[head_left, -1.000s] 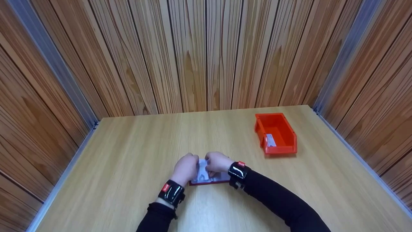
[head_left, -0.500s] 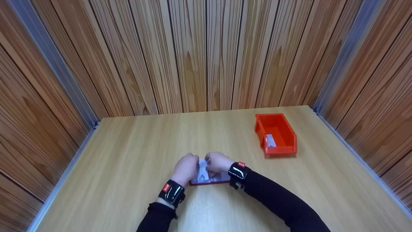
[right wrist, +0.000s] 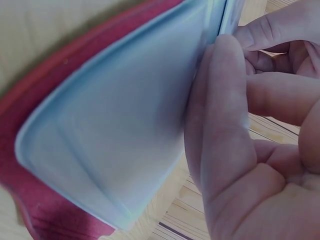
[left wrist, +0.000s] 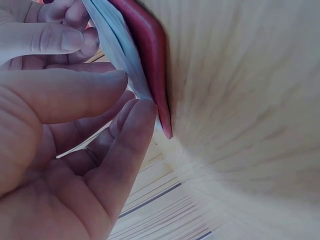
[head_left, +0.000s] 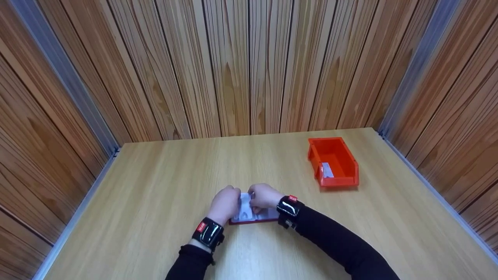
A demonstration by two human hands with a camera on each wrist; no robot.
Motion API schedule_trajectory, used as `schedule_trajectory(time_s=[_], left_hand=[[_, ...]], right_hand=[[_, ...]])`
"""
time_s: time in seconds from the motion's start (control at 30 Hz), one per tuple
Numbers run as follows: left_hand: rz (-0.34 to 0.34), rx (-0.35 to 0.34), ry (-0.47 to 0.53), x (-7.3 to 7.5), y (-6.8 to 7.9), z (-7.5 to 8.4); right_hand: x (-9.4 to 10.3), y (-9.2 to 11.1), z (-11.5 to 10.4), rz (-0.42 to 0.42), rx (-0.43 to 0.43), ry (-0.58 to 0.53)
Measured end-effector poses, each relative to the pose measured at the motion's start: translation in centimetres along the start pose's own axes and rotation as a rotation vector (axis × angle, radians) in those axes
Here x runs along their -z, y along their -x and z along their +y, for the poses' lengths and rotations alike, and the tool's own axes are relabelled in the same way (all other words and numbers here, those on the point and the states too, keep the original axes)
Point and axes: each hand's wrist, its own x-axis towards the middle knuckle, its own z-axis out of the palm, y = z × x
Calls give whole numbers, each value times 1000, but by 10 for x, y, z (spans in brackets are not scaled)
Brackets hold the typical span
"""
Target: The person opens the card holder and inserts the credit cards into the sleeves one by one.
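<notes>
A small card holder with a dark red cover (head_left: 253,222) lies opened out on the table, below the middle of the head view. Its clear plastic sleeves (right wrist: 115,110) look pale and bluish, and one whitish leaf (head_left: 244,206) shows between the two hands. My left hand (head_left: 225,203) pinches the left edge of the sleeves with thumb and fingers. Close beside it, my right hand (head_left: 265,196) holds the sleeves near the middle, fingers bent against the thumb. Whether a separate card is between the fingers cannot be made out.
An orange-red open bin (head_left: 337,155) stands at the back right of the wooden table (head_left: 163,186). Inside the bin's front left lies a whitish piece (head_left: 327,170). Wood-panelled walls (head_left: 249,70) rise behind and at both sides.
</notes>
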Motion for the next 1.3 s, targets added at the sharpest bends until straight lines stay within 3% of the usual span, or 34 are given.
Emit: schedule_trajectory(time_s=[0.23,0.43,0.77,0.93,1.3], left_hand=[[-1,3,-6,-2,-1,0],[46,-24,-21,-3,0,-1],[-34,45,9,-1,-1,2],[-48,58,22,0,-1,2],[-8,19,7,-1,0,1]], right_hand=[[9,0,2,29,14,23],[19,-2,6,135,93,115],[28,-6,15,221,86,170],[29,-6,19,218,54,189],[29,-6,22,162,38,282]])
